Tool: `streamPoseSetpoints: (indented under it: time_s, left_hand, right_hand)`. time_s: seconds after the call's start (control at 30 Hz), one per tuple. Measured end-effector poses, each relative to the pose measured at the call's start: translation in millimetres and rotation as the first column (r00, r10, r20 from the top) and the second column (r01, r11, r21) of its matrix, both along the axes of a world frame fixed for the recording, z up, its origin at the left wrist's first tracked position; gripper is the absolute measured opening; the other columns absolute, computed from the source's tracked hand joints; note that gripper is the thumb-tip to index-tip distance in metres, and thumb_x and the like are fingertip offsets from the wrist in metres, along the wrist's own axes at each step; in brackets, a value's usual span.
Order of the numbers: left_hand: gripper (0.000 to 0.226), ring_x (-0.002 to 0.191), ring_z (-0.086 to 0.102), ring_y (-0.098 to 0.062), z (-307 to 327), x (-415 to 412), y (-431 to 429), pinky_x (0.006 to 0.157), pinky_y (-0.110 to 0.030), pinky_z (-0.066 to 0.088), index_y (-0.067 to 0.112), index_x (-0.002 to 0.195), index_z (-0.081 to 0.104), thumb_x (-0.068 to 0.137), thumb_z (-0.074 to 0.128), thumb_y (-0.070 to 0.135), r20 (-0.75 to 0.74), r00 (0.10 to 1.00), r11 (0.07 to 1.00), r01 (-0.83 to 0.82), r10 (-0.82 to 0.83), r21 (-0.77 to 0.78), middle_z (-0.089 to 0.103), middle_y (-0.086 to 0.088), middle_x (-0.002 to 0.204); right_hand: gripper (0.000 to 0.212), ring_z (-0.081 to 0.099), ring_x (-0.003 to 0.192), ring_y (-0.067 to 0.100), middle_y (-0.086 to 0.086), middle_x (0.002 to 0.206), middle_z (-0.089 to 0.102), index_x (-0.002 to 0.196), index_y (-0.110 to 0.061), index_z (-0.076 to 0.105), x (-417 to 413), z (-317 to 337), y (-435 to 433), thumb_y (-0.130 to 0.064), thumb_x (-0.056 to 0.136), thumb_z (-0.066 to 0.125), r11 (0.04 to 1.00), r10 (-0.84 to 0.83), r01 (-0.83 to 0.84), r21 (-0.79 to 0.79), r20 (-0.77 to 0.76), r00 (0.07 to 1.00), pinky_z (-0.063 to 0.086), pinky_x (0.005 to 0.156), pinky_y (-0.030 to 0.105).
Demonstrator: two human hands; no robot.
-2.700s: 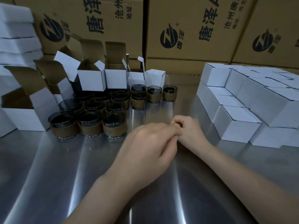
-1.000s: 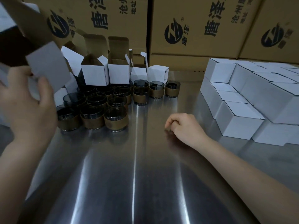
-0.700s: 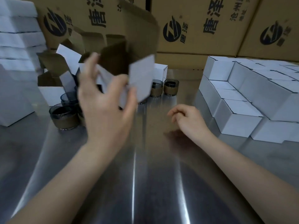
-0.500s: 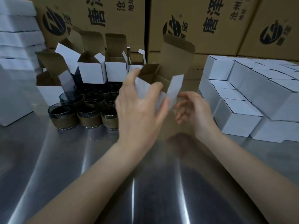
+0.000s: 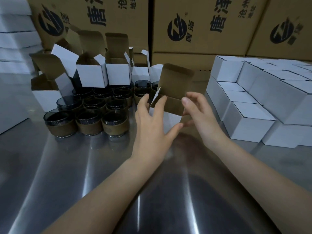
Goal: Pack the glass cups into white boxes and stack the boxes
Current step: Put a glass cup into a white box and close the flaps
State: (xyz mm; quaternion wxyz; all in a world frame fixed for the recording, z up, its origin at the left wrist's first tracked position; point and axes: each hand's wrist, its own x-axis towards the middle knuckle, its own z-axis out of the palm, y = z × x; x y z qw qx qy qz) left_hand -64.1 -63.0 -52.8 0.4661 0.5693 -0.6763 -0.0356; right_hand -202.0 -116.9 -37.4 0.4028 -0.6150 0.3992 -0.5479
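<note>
Two hands meet at one open box point(image 5: 174, 105), raised above the table point(image 5: 101, 183) at the middle of the view. We note that the right hand point(image 5: 200, 119) grasps the box's right side, with the thumb on the near wall and the fingers curled behind. The left hand point(image 5: 152, 127) lays straight, spread fingers against the left side flap and reaches its thumb under the base; it supports and does not clamp. The box stands roughly upright, lid flap raised at the far side, mouth upward.

The glass cups point(image 5: 87, 114) stand grouped on the table to the left of both hands. The nearest cup point(image 5: 114, 125) is near the left hand and well apart from the right. We judge that the left hand should fetch it while the right keeps the mouth upward. The closed boxes point(image 5: 249, 119) lie stacked just beside the right hand.
</note>
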Motion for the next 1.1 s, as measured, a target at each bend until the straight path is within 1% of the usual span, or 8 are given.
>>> streamPoseSetpoints:
  time_s: [0.1,0.3,0.47,0.57,0.73,0.83,0.9,1.1]
  left_hand:
    - [0.077,0.148,0.015,-0.020,-1.2,1.9,-1.2,0.110,-0.025,0.017,0.027,0.152,0.029,0.088,0.067,0.041,-0.079,0.995,0.996,0.069,-0.065,0.050,0.012,-0.003,0.159]
    - [0.068,0.144,0.020,-0.006,-3.9,9.1,-3.2,0.106,-0.009,0.014,0.031,0.156,0.016,0.098,0.052,0.038,-0.115,0.988,0.987,0.118,-0.105,0.113,0.021,0.003,0.159]
    - [0.074,0.106,0.020,0.031,-2.9,8.9,-4.6,0.083,0.014,0.012,0.034,0.157,0.001,0.100,0.050,0.034,-0.165,0.978,0.980,0.147,-0.124,0.133,0.026,0.002,0.150]
    - [0.075,0.109,0.019,0.023,-2.8,8.7,-5.6,0.083,0.014,0.012,0.031,0.157,0.001,0.100,0.050,0.033,-0.180,0.978,0.981,0.135,-0.108,0.143,0.026,0.001,0.151]
    - [0.071,0.113,0.014,0.029,-0.4,8.7,-6.1,0.085,0.014,0.008,0.028,0.157,0.009,0.100,0.051,0.028,-0.255,0.960,0.978,0.153,-0.113,0.144,0.025,0.005,0.156]
    - [0.068,0.119,0.018,0.021,1.8,8.4,-5.6,0.090,0.007,0.013,0.030,0.156,0.013,0.100,0.051,0.027,-0.319,0.942,0.976,0.160,-0.107,0.146,0.029,0.012,0.155]
    - [0.066,0.119,0.031,0.014,3.5,9.1,-4.3,0.087,0.007,0.019,0.032,0.155,0.017,0.099,0.052,0.026,-0.348,0.933,0.977,0.155,-0.097,0.145,0.039,0.015,0.147]
    - [0.063,0.103,0.058,-0.006,5.5,11.9,-1.9,0.083,-0.006,0.039,0.033,0.152,0.023,0.097,0.054,0.024,-0.353,0.933,0.980,0.132,-0.073,0.146,0.055,0.012,0.133]
  right_hand:
    - [0.027,0.060,0.085,-0.009,-0.016,0.100,0.058,0.105,-0.043,0.052,-1.0,-0.9,0.1,-0.049,0.081,0.061,1.000,-0.020,0.020,-0.003,-0.056,0.998,0.059,0.060,0.029]
    - [0.020,0.058,0.088,-0.013,-0.040,0.085,0.056,0.102,-0.050,0.051,0.3,-1.8,-0.9,-0.052,0.082,0.052,1.000,-0.023,0.025,0.018,-0.134,0.991,0.060,0.067,0.032]
    - [0.028,0.062,0.093,0.003,-0.025,0.095,0.062,0.108,-0.048,0.053,1.8,-0.9,-2.8,-0.050,0.081,0.048,0.998,-0.047,0.053,0.040,-0.139,0.989,0.058,0.071,0.036]
    - [0.032,0.062,0.097,0.009,-0.024,0.096,0.061,0.114,-0.052,0.051,1.2,1.2,-1.5,-0.048,0.083,0.043,0.997,-0.067,0.073,0.022,-0.190,0.979,0.058,0.071,0.034]
    - [0.044,0.056,0.112,0.017,-0.010,0.126,0.055,0.127,-0.055,0.041,1.2,5.1,2.2,-0.044,0.085,0.033,0.995,-0.092,0.096,0.002,-0.255,0.963,0.052,0.092,0.053]
    - [0.045,0.060,0.093,0.013,-0.026,0.105,0.057,0.126,-0.051,0.044,1.0,7.0,3.0,-0.038,0.086,0.030,0.993,-0.116,0.121,-0.003,-0.291,0.950,0.055,0.083,0.053]
    - [0.044,0.059,0.088,0.016,-0.018,0.092,0.059,0.121,-0.048,0.050,0.2,7.6,2.7,-0.034,0.084,0.030,0.990,-0.137,0.144,0.001,-0.290,0.947,0.056,0.079,0.053]
    - [0.046,0.062,0.098,0.022,0.002,0.101,0.062,0.119,-0.042,0.054,1.1,8.1,3.7,-0.034,0.080,0.031,0.987,-0.143,0.157,0.026,-0.297,0.944,0.057,0.081,0.052]
